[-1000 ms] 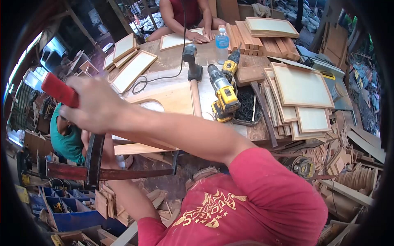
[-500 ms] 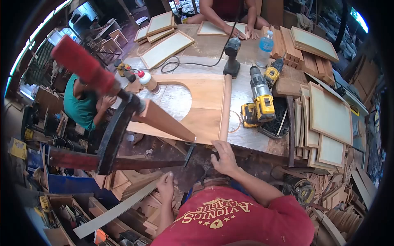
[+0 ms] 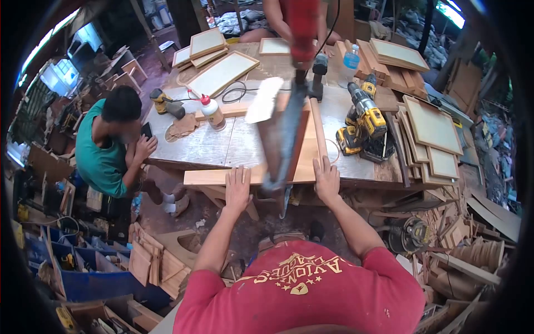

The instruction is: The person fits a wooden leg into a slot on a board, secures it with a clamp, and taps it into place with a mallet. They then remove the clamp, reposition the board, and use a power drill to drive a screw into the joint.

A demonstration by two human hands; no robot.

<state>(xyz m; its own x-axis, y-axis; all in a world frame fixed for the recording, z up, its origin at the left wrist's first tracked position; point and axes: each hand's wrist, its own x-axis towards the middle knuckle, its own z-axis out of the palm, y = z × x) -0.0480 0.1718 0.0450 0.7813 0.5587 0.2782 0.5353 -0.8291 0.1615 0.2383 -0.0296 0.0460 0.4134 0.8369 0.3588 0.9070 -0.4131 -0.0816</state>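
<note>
A pale wooden workpiece (image 3: 208, 176) lies along the table's near edge, its board running left to right. My left hand (image 3: 238, 189) rests on this board with the fingers stretched out flat. Over the near end of a rounded wooden rail (image 3: 318, 128) at the workpiece's right side, my right hand (image 3: 327, 179) lies with extended fingers. Between my hands a bar clamp (image 3: 293, 119) with a red handle (image 3: 303, 33) stands up toward me, blurred. Beside it rises a wood block whose bright end (image 3: 265, 100) is washed out. The clamp hides part of the workpiece.
Cordless drills (image 3: 367, 114), a water bottle (image 3: 351, 60) and a glue bottle (image 3: 213, 113) stand on the table (image 3: 194, 146). Framed panels (image 3: 434, 125) are stacked right. A person in green (image 3: 103, 145) sits left; another sits opposite. Wood offcuts (image 3: 161, 259) lie below.
The clamp has swung from the left to upright in the middle. My left hand has come up onto the front board. My right hand stays at the rail's near end. The view has shifted.
</note>
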